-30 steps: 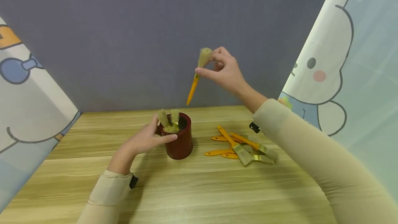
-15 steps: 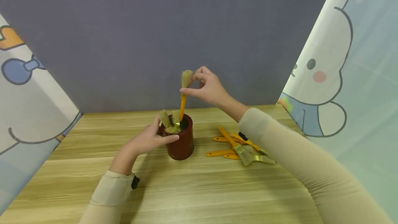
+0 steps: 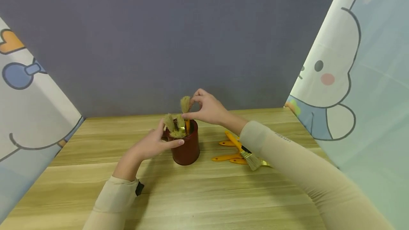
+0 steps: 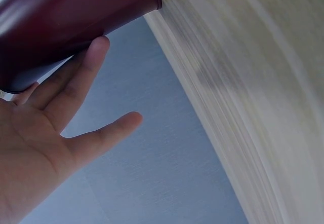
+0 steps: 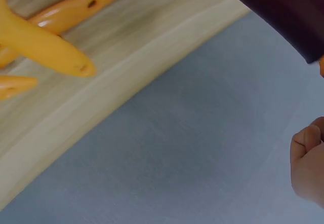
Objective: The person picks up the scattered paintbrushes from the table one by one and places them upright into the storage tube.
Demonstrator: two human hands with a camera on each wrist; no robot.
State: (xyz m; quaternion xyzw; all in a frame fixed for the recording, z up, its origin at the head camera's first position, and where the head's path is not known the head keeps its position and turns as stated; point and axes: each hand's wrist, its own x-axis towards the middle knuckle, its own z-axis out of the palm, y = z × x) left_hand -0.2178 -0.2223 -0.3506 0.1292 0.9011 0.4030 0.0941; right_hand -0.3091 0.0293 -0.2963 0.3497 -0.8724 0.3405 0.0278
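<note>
**Brush going handle-first into the cup**

Right hand [image 3: 209, 110] pinches the paintbrush [image 3: 186, 111] by its bristle end, so the handle hangs straight down into the dark red cup [image 3: 186, 145]. Left hand [image 3: 152, 144], fingers straight, rests against the cup's side.

The cup [image 3: 186, 148] hides the brush handles; the sleeve [image 3: 287, 162] perhaps covers more loose brushes [image 3: 243, 152]

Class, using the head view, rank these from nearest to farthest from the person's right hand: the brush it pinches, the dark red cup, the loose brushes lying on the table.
1. brush: pinched by the right hand, handle inside the cup.
2. dark red cup: just below and left of that hand.
3. loose brushes: lying on the table, right of the cup.
</note>
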